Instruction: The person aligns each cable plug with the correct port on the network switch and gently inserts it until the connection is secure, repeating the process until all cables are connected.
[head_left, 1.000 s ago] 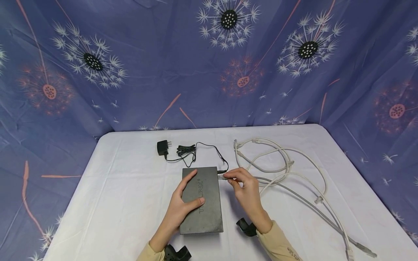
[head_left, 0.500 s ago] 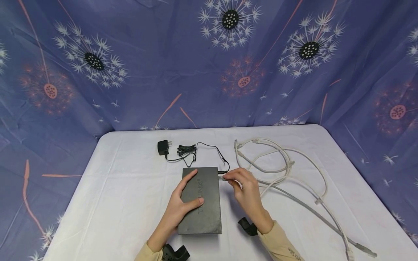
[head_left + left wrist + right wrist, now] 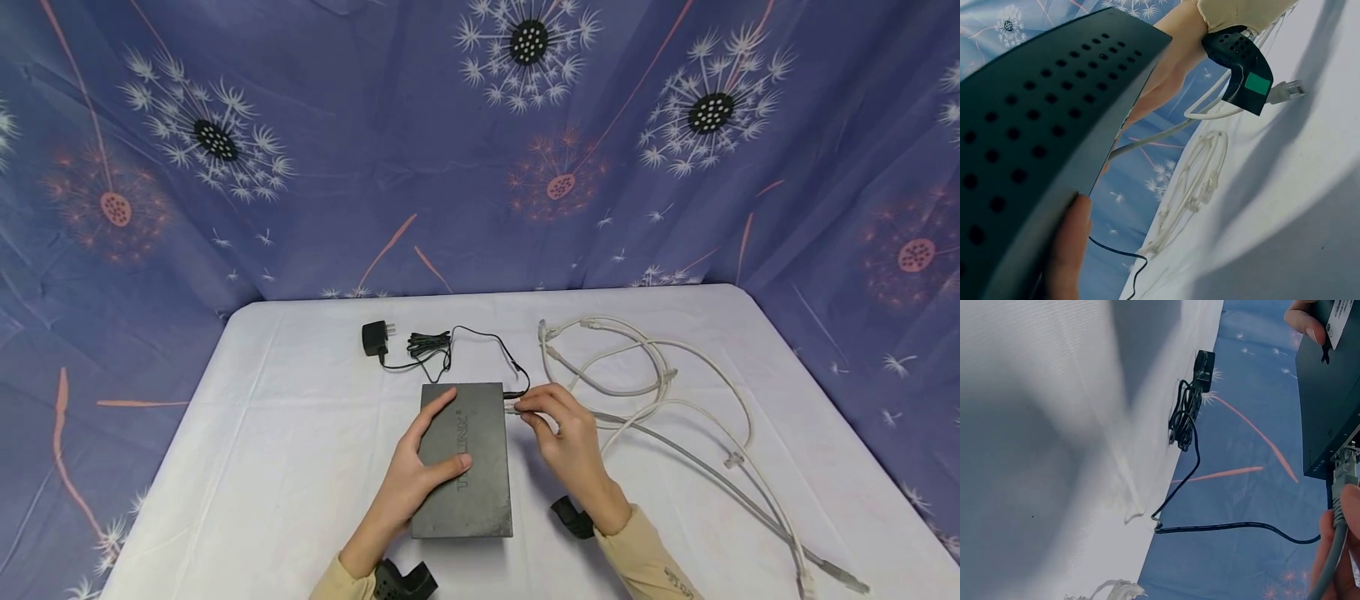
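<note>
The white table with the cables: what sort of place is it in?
Possibly a makeshift work or filming corner, though I can't be sure. Patterned fabric hangs behind and beside the white table, and cables and a dark box suggest hands-on work with network gear.

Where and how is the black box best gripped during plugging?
Probably along its long left side, coming from the left in the head view, clamping top and underside. The black box is a flat slab, and the gray plug and power lead both meet its right side, so keep that free. The left hand holds it roughly so.
</note>
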The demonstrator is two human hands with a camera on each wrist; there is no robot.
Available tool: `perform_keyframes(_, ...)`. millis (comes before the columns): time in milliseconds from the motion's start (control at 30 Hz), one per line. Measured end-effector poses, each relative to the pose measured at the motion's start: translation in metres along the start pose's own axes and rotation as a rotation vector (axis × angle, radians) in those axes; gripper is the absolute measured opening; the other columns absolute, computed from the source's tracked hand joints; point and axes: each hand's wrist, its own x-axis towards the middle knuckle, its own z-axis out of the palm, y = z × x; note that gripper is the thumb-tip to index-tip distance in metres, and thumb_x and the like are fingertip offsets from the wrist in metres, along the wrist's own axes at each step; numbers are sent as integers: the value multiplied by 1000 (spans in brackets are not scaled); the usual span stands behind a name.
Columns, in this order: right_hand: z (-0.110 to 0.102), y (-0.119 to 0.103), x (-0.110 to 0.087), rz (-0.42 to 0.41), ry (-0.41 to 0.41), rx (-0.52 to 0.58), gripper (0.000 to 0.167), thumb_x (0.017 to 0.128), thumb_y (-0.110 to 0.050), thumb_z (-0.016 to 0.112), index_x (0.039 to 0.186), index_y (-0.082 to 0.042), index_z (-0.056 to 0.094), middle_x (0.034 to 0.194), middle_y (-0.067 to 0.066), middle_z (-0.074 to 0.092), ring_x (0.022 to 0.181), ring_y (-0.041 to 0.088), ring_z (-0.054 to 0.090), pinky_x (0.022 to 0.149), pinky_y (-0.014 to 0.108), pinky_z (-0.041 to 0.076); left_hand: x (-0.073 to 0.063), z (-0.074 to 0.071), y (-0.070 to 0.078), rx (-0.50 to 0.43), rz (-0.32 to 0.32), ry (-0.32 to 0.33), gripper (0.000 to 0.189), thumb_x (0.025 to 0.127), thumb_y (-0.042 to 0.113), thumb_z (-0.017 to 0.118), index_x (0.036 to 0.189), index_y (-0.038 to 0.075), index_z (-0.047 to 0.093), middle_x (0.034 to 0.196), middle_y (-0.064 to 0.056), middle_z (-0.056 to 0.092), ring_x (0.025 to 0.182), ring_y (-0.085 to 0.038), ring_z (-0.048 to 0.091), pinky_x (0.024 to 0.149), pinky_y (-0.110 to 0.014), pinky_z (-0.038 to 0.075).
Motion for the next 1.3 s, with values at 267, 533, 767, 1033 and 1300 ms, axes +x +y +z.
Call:
perform_keyframes(267,-2,3,0,-81,-8,29,27,67,23,72,80,0,69,89,8,63,79,22,61,74,17,46,-1,-2,3,44,-7,-30,74,79,16,77,142,36,44,149,1,33,134,-26,32,102,-55,22)
perform_keyframes(533,-4,5,1,-167,2,35,32,64,25,73,78,-3,68,89,8,62,79,20,61,72,19,48,-2,-1,6,81,-4,-54,74,80,18,76,143,36,42,151,2,29,138,-26,23,103,-61,16)
perform_keyframes(767,-2,7,1,-191,1,49,31,66,25,71,78,-3,68,88,8,62,75,20,60,68,20,48,-2,0,7,114,-5,-68,75,80,19,76,144,36,41,150,4,31,136,-25,27,104,-58,18)
perform_keyframes(1033,-1,6,3,-194,19,54,32,65,26,71,76,-4,67,87,7,63,76,20,59,69,21,48,-2,-1,7,109,-22,-73,75,81,18,77,143,37,41,151,4,30,138,-23,24,104,-57,18)
perform_keyframes(1300,-2,7,5,-191,13,62,34,66,26,70,77,-5,66,88,8,63,77,21,59,70,21,48,-1,1,9,114,-17,-63,76,80,19,77,143,38,40,151,1,29,137,-25,24,103,-59,18)
